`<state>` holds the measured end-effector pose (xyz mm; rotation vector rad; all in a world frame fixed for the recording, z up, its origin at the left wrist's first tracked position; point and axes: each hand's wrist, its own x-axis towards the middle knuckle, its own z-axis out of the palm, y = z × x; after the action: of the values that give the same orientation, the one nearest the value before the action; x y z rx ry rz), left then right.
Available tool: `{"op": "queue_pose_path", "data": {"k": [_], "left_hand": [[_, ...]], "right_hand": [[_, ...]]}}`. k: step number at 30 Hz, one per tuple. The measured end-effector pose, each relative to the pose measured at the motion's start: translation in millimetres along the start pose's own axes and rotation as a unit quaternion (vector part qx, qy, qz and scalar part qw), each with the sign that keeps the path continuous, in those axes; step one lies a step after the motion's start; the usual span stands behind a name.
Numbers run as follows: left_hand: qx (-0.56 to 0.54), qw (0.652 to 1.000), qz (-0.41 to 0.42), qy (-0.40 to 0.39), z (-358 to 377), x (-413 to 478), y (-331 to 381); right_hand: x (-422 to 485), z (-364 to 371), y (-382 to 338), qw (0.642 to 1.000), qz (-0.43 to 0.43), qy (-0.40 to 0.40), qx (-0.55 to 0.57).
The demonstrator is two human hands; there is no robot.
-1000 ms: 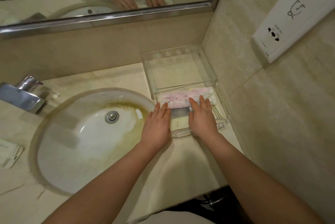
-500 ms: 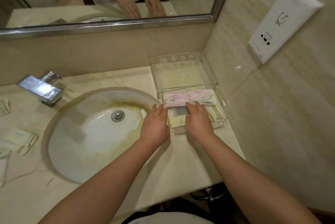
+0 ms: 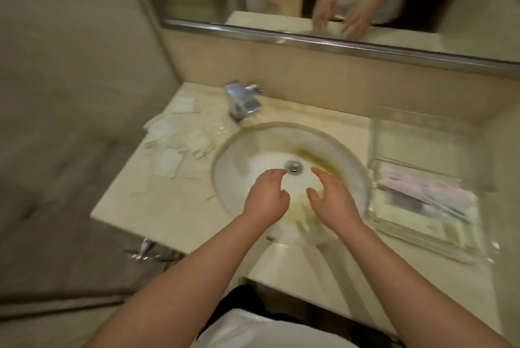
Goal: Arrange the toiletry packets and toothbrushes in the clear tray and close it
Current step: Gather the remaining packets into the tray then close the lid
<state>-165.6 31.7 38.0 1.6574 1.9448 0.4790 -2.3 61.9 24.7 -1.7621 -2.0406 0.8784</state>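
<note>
Bare left hand [image 3: 266, 198] and right hand [image 3: 334, 199] hover empty over sink [image 3: 239, 156].

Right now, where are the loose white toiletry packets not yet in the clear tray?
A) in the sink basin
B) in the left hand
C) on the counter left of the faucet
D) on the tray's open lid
C: the loose packets lie scattered on the counter left of the faucet, across the sink from the clear tray; both hands are empty.

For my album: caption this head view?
Two empty hands hover over the stained sink; clear plastic tray lies open.
</note>
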Motion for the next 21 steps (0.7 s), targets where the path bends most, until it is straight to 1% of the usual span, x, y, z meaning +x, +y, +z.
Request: {"op": "queue_pose_path", "data": {"k": [5,9,12,15,19,21], "left_hand": [[-0.035,0.994,-0.083,0.064,-59,-4,-85],[-0.049,0.988,-0.12,0.088,-102,1,-162],[-0.041,0.986,-0.133,0.088,-132,14,-217],[-0.03,0.984,-0.153,0.088,-151,40,-259],[0.027,0.986,-0.158,0.037,-156,66,-279],[0.067,0.986,-0.148,0.033,-153,72,-277]], "right_hand": [[29,54,-69,0.995,-0.061,-0.076,-0.024],[60,106,-133,0.992,-0.081,-0.098,-0.024],[80,141,-175,0.992,-0.062,-0.107,-0.025],[101,171,-205,0.995,-0.031,-0.092,-0.03],[122,190,-223,0.998,0.025,-0.05,-0.026],[130,194,-228,0.998,0.037,-0.034,-0.033]]}}
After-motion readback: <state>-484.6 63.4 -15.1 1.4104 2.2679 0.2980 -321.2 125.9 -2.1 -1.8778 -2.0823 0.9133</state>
